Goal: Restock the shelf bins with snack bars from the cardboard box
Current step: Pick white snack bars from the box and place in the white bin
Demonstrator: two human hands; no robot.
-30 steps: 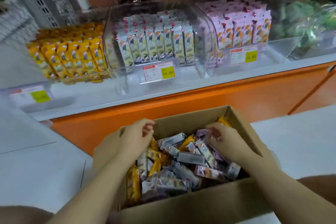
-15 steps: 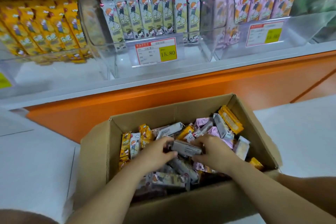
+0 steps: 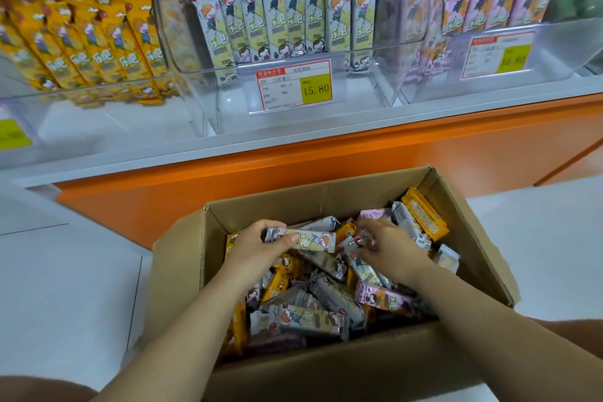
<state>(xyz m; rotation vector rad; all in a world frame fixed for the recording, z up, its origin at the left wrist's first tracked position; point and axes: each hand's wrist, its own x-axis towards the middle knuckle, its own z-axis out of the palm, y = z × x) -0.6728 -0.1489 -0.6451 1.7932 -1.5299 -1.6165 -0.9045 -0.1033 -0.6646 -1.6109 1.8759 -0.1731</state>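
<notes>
**Match the wrapper, then lift**

We are at the picking stage. The cardboard box (image 3: 293, 202) stands open on the floor just in front of the orange shelf base (image 3: 359, 153), with grey-cream, yellow and pink bars jumbled inside. Our left hand (image 3: 257, 246) grips a grey-cream bar (image 3: 305, 240) lying crosswise on top of the heap, thumb on its near face, fingers curled round its left end. Our right hand (image 3: 391, 250) reaches into the heap just beside it, fingers bent down at the crimped end of another bar; whether they have pinched it we cannot tell.

To do this well, we judge that we should gather one colour at a time. The bar in hand matches the ones standing in the middle bin (image 3: 362, 88), above the price tag (image 3: 293, 86), so the right hand should look for more grey-cream wrappers and leave the yellow bars (image 3: 424, 215) and pink bars (image 3: 378, 295) for the yellow bin (image 3: 98, 114) and the pink bin (image 3: 554, 49). We hold each bar by its body, not by the thin crimp, which probably tears or slips. We stack the picks flat and aligned in the left hand so they go in together. On the way up, we lift clear of the box's back wall and the bin's clear front lip, then stand the bars upright, print facing out, like their neighbours.
</notes>
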